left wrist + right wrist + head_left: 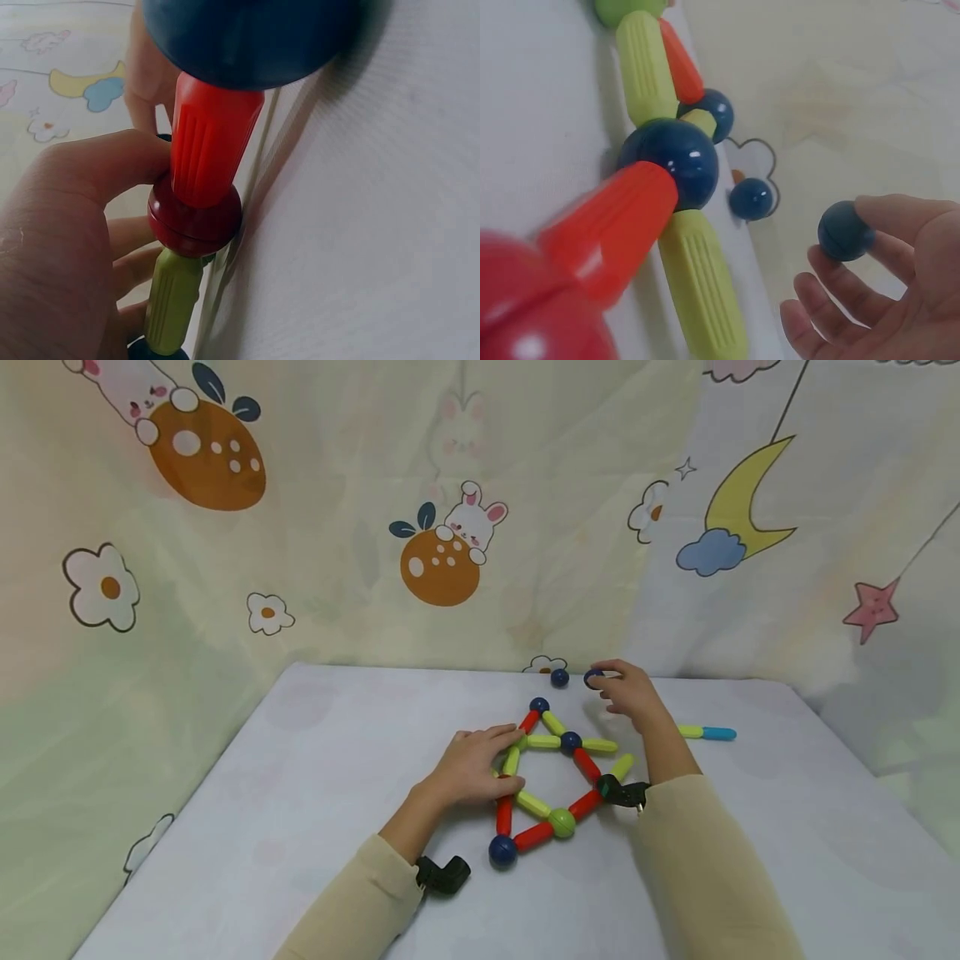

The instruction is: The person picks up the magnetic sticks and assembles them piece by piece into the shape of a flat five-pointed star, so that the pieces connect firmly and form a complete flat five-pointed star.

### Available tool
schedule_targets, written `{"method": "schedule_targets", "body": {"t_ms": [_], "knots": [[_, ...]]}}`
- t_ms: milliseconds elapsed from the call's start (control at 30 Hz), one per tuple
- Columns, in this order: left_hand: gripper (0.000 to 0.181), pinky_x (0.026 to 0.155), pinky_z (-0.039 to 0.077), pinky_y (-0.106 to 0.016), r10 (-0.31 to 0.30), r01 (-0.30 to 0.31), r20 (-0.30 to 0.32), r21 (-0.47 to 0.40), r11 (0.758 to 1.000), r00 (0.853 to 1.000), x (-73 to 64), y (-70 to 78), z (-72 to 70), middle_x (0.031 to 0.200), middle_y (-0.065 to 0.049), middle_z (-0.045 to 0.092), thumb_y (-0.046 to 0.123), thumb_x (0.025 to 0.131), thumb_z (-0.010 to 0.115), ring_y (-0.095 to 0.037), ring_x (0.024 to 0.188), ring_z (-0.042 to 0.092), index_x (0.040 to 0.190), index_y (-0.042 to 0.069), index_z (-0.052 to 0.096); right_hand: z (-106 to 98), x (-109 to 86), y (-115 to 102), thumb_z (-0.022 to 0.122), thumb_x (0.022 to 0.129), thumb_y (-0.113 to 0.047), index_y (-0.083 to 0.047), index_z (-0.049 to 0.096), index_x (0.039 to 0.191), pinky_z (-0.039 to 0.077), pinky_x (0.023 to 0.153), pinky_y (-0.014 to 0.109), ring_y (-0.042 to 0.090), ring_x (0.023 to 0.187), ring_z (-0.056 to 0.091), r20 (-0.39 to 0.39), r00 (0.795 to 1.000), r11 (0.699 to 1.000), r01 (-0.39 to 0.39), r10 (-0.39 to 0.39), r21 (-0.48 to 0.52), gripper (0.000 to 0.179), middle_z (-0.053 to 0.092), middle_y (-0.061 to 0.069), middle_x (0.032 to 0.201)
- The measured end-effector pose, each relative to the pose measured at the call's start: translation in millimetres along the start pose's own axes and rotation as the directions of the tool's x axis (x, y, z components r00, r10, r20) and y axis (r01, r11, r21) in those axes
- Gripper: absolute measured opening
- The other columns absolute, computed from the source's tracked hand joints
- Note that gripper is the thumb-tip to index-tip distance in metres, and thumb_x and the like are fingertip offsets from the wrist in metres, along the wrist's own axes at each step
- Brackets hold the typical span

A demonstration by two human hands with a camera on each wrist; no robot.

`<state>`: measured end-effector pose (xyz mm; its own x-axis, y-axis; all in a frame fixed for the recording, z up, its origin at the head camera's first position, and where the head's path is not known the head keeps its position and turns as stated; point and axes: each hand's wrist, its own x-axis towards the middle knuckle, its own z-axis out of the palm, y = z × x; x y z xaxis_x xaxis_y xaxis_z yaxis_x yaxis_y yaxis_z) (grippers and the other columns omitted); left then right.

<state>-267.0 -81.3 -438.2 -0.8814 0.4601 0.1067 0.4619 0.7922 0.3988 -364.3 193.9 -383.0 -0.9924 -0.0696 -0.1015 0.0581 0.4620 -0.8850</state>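
On the table lies a construction of red and yellow-green toy building sticks (534, 837) joined by balls, among them a green ball (562, 822), a large blue ball (502, 851) and a red ball (195, 217). My left hand (476, 766) holds its left side, with the thumb at the red ball and the fingers farther back. Beyond the construction, my right hand (628, 692) pinches a dark blue ball (846, 231) between thumb and fingertips. A second loose blue ball (559, 677) sits just left of that hand, at the table's far edge.
Right of my right forearm lies a yellow-green stick (690, 731) end to end with a blue stick (719, 734). A printed cloth (337, 560) hangs behind the white table (300, 793). Each wrist carries a black camera mount (444, 875).
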Motion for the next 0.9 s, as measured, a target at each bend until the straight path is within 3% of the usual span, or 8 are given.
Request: {"method": "schedule_targets", "body": {"t_ms": [233, 400, 900], "knots": [[0.074, 0.111, 0.039, -0.049, -0.012, 0.012, -0.007, 0.005, 1.0, 1.0, -1.5, -0.7, 2.5, 0.163, 0.0, 0.045, 0.05, 0.088, 0.061, -0.025, 0.146, 0.046, 0.156, 0.024, 0.047, -6.4, -21.3, 3.3, 0.055, 0.107, -0.032, -0.014, 0.043, 0.157, 0.047, 0.113, 0.051, 0.041, 0.138, 0.051, -0.01, 1.0, 0.999, -0.018, 0.018, 0.032, 0.055, 0.05, 0.022, 0.152], [0.075, 0.112, 0.039, -0.049, 0.001, -0.001, -0.016, -0.008, 1.0, 1.0, -2.0, 1.4, 1.7, 0.163, -0.001, 0.045, 0.05, 0.088, 0.061, -0.027, 0.146, 0.046, 0.156, 0.024, 0.047, -11.3, -35.3, 6.4, 0.055, 0.106, -0.033, -0.013, 0.044, 0.156, 0.049, 0.11, 0.052, 0.041, 0.136, 0.053, -0.029, 0.999, 1.0, 0.015, -0.015, 0.012, 0.055, 0.051, 0.023, 0.151], [0.074, 0.111, 0.039, -0.049, -0.007, 0.007, -0.01, -0.007, 1.0, 1.0, -1.9, 3.1, -0.4, 0.163, 0.0, 0.045, 0.049, 0.088, 0.062, -0.025, 0.147, 0.045, 0.156, 0.023, 0.048, -26.5, -62.9, 20.9, 0.056, 0.106, -0.038, -0.011, 0.044, 0.155, 0.054, 0.104, 0.049, 0.041, 0.13, 0.057, 0.009, 0.995, 0.992, 0.101, -0.101, -0.08, 0.057, 0.054, 0.026, 0.146]]}}
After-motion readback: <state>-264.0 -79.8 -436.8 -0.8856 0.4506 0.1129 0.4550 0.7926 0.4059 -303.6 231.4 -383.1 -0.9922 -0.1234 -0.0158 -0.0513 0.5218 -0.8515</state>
